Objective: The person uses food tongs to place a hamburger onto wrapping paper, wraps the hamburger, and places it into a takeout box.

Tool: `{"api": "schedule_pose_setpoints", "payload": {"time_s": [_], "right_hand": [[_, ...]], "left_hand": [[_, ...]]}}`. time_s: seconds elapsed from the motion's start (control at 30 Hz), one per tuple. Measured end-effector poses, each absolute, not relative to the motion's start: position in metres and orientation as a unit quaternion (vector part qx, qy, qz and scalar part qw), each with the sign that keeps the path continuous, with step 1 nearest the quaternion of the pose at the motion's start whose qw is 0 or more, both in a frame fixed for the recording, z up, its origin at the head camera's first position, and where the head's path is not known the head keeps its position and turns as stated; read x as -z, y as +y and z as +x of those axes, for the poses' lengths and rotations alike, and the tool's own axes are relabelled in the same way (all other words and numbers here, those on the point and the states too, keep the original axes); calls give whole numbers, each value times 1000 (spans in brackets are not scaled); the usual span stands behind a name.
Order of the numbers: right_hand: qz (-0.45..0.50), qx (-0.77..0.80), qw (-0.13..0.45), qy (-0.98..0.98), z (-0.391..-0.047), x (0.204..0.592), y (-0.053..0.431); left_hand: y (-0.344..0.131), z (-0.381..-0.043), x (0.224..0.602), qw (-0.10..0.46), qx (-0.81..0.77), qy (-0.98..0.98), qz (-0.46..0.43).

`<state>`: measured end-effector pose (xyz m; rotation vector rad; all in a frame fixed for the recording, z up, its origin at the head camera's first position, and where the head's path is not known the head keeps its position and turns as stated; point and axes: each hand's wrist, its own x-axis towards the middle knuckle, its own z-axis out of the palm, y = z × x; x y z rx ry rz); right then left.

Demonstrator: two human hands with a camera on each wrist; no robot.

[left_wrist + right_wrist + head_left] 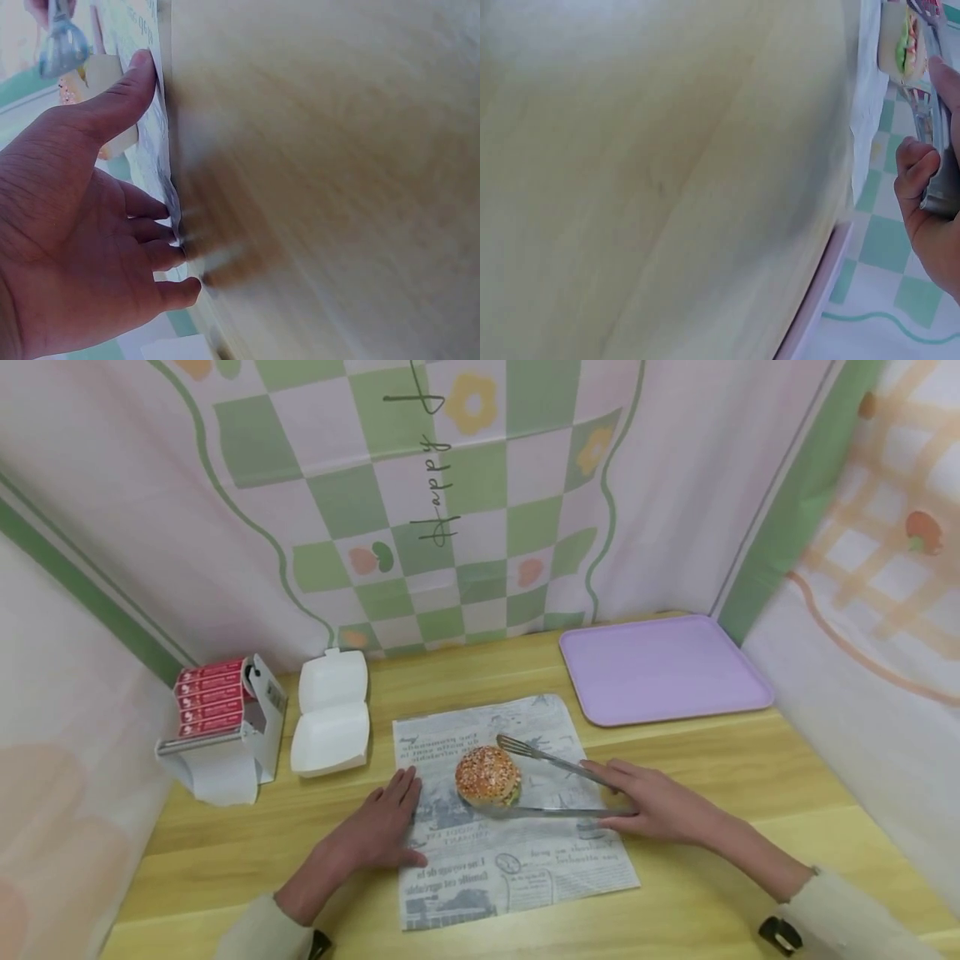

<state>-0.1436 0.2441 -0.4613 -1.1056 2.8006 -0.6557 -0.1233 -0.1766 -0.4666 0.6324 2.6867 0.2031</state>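
Note:
A seeded burger (487, 776) sits near the middle of a newspaper-print paper sheet (525, 852) on the wooden table. My right hand (652, 802) grips metal tongs (558, 763), whose two arms are spread, one end behind the burger and the other along its near side. In the right wrist view the burger (904, 45) shows green and red filling at its side. My left hand (382, 827) rests at the sheet's left edge with fingers extended and thumb apart. The left wrist view shows those fingertips touching the paper's border, holding nothing.
At the back left, an open white clamshell box (330, 739) stands beside a metal dispenser (262, 718) holding red-printed packs (212, 697). A lilac tray (667, 670) lies at the back right. Printed curtains (465, 502) rise behind and beside the table (750, 793).

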Motion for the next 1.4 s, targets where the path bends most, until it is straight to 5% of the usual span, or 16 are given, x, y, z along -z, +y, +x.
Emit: {"api": "schedule_pose_setpoints", "payload": {"time_s": [0.27, 0.57, 1.2, 1.4], "right_hand": [[-322, 276, 21, 905, -150, 450, 259], [-241, 288, -63, 925, -179, 443, 280], [-54, 295, -1, 954, -245, 461, 350], [-19, 273, -28, 961, -259, 473, 372]], "left_hand": [[-178, -124, 464, 193, -74, 954, 217], [-179, -125, 465, 196, -73, 953, 219], [-180, -123, 471, 197, -71, 952, 224], [-179, -125, 469, 191, -67, 952, 229]]}}
